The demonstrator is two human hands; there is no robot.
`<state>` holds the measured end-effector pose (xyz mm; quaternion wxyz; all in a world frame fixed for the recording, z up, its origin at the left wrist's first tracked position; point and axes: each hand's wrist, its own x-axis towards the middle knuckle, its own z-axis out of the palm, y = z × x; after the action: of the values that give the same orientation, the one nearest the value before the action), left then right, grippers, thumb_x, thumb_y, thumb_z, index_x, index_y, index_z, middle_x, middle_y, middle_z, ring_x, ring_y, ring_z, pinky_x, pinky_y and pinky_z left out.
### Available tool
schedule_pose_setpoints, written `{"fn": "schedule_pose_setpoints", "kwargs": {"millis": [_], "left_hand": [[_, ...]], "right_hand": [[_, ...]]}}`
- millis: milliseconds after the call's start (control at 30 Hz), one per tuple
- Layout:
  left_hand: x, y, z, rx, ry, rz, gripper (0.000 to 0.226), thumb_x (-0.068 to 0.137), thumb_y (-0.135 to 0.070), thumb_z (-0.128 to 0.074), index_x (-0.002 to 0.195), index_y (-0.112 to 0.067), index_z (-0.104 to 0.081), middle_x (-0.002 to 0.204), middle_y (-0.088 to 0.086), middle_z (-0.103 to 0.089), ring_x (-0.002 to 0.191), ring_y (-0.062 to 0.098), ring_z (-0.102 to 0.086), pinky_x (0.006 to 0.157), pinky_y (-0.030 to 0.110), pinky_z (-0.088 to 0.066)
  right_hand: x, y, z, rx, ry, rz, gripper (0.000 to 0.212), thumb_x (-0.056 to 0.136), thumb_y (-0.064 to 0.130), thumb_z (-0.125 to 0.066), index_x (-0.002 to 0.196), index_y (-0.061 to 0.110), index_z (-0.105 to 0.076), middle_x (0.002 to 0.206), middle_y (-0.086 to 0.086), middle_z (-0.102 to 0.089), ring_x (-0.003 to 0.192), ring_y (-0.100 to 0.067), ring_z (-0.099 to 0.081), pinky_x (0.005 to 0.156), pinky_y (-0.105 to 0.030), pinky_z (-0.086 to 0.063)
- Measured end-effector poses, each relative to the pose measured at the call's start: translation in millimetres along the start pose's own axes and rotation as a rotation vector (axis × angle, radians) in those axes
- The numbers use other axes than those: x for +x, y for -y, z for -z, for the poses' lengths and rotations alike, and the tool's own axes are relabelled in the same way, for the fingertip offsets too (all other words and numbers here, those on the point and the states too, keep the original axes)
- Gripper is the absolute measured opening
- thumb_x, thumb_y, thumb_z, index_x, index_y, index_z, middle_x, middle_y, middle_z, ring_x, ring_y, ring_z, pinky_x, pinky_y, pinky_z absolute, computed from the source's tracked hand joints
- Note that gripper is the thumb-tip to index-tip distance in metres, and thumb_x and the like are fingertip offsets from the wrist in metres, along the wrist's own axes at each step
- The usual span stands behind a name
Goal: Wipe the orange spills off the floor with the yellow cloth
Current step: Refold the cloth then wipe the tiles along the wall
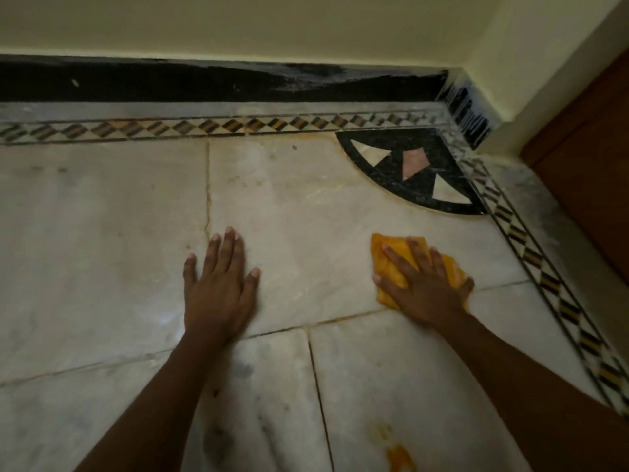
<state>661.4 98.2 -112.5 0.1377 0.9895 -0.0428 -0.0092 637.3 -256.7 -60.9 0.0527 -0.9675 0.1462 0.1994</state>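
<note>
Cloth first: your yellow cloth lies bunched on the pale marble floor, right of centre, and your right hand presses down on it with the fingers spread flat across the top, the thumb lying along its left edge. Only the cloth's far corner and its side edges show around the hand (the rest sits under your palm). Your left hand rests well apart from it, to the left, palm flat on the bare floor with the fingers straight and slightly fanned, holding nothing. One orange spill is plain near the bottom edge of the view, on the tile closest to you, between your two forearms and nearer the right one, with a fainter orange smear just above it; it lies well short of the cloth. Thin orange-tinted lines follow the tile joints near your hands. Beyond the cloth, a black quarter-circle inlay with white and pink triangles fills the floor's corner. A patterned border strip of dark and tan diamonds runs along the far edge and down the right side. Behind it stand a black skirting and a cream wall, and a brown wooden door closes the right.
</note>
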Motion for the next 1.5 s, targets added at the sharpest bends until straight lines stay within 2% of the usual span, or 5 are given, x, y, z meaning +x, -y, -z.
{"fn": "schedule_pose_setpoints", "kwargs": {"millis": [333, 600, 833, 1067, 1500], "left_hand": [[-6, -5, 0, 0.043, -0.005, -0.005, 0.077, 0.1, -0.058, -0.01, 0.166, -0.018, -0.016, 0.175, 0.0, -0.007, 0.162, 0.019, -0.004, 0.127, 0.051, -0.01], [-105, -17, -2, -0.006, 0.02, -0.069, 0.073, 0.104, -0.06, -0.008, 0.166, -0.023, 0.0, 0.174, -0.005, 0.009, 0.16, 0.014, 0.013, 0.13, 0.044, 0.002], [-107, -21, -10, 0.036, -0.046, -0.014, 0.071, 0.104, -0.057, -0.013, 0.167, -0.024, -0.01, 0.175, -0.004, -0.003, 0.161, 0.016, 0.002, 0.13, 0.046, 0.001], [-101, -20, -8, 0.0, -0.053, 0.004, 0.069, 0.104, -0.056, -0.016, 0.166, -0.026, -0.013, 0.175, -0.007, -0.003, 0.161, 0.015, 0.004, 0.13, 0.049, -0.004], [-115, -26, 3, -0.186, -0.248, -0.048, 0.06, 0.094, -0.043, -0.056, 0.142, -0.008, -0.061, 0.154, 0.014, -0.054, 0.143, 0.033, -0.049, 0.119, 0.049, -0.04]], "right_hand": [[-41, 46, -66, -0.037, -0.331, 0.442, 0.061, 0.092, 0.08, -0.028, 0.151, 0.067, -0.02, 0.173, 0.013, -0.013, 0.16, -0.024, -0.014, 0.121, -0.066, -0.007], [-28, 18, -33, 0.163, -0.178, -0.092, 0.067, 0.092, 0.083, -0.02, 0.154, 0.064, -0.003, 0.174, 0.011, 0.003, 0.16, -0.029, 0.003, 0.12, -0.07, 0.002], [-101, 70, -91, 0.034, -0.348, 0.333, 0.061, 0.094, 0.079, -0.029, 0.153, 0.064, -0.023, 0.172, 0.01, -0.017, 0.159, -0.023, -0.013, 0.123, -0.061, 0.001], [-76, 40, -71, 0.23, -0.245, -0.206, 0.07, 0.091, 0.081, -0.021, 0.156, 0.06, -0.009, 0.174, 0.008, 0.0, 0.16, -0.028, 0.004, 0.121, -0.068, 0.005], [-141, 4, -106, 0.01, -0.319, 0.114, 0.063, 0.09, 0.082, -0.023, 0.151, 0.067, -0.02, 0.172, 0.013, -0.015, 0.158, -0.023, -0.017, 0.122, -0.063, -0.01]]}}
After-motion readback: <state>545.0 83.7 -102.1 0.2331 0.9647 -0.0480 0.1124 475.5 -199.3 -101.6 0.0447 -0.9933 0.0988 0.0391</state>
